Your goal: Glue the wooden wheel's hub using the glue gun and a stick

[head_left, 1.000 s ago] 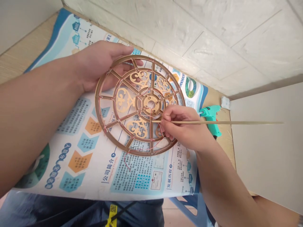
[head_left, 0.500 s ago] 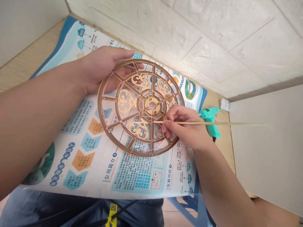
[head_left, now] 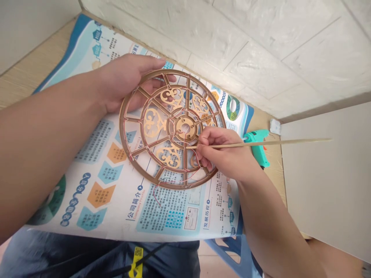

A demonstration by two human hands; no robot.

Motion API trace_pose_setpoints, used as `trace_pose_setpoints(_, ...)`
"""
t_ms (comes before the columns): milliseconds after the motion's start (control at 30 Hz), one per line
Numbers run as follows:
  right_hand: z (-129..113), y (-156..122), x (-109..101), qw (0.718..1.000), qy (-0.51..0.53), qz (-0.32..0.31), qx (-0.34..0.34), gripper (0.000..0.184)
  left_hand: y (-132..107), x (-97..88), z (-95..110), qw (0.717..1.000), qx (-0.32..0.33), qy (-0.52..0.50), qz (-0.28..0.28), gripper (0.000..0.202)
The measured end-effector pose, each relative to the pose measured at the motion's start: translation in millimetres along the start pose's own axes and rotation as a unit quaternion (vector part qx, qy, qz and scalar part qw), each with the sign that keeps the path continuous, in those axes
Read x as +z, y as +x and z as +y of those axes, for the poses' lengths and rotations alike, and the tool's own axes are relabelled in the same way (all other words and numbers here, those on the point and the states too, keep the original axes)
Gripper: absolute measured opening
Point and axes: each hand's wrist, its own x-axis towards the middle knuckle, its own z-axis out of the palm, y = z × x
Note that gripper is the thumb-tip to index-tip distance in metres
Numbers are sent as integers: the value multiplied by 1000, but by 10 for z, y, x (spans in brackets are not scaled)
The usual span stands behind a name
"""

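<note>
A round bronze-coloured frame (head_left: pixel 185 170) with spokes and gold scrollwork is held above the printed sheet. My left hand (head_left: pixel 130 83) grips its upper left rim, the thumb above and the other fingers behind, seen through the openings. In my right hand (head_left: pixel 220 148) a thin wooden stick (head_left: pixel 284 142) is pinched, lying nearly level. Its left tip meets a spoke just below the central hub (head_left: pixel 186 129). Thin red and white wire (head_left: pixel 188 180) runs along the rings and spokes, and a loose red end hangs past the lower rim. Some wire passes by my right fingertips.
A teal glue gun (head_left: pixel 257 144) lies right of my right hand. The printed sheet (head_left: pixel 116 216) covers much of the wooden table (head_left: pixel 274 170). A white block (head_left: pixel 274 126) stands near the pale wall (head_left: pixel 261 46). White panels flank both sides; a blue stool (head_left: pixel 228 255) shows below.
The outer end of the stick has tipped up, and its tip has shifted slightly left along with my right hand. My left hand keeps its hold on the frame.
</note>
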Motion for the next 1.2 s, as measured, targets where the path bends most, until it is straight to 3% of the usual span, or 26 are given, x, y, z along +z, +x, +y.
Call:
trace_pose_setpoints(200,25,3,-22,1000,18,-12,-12,21,-36,24,23,1000,-5,8,26,29)
trace_pose_setpoints(300,79,3,-122,995,77,-7,-58,24,-73,44,48,999,-17,42,27,32)
trace_pose_setpoints(467,128,55,-224,965,157,125,-168,29,-111,70,92,998,-30,57,24,37)
trace_pose_setpoints(633,200,115,-144,938,26,246,-242,25,-118,71,100,997,-42,54,28,40)
trace_pose_setpoints(900,303,148,-232,885,-151,313,-311,19,-105,13,64,999,-31,36,16,36)
trace_pose_setpoints(1100,270,109,-271,869,-186,354,-292,9,-122,57,69,999,-38,9,19,28)
trace_pose_setpoints(1200,218,56,-292,860,-211,389,-254,17,-127,70,81,999,-40,13,7,28)
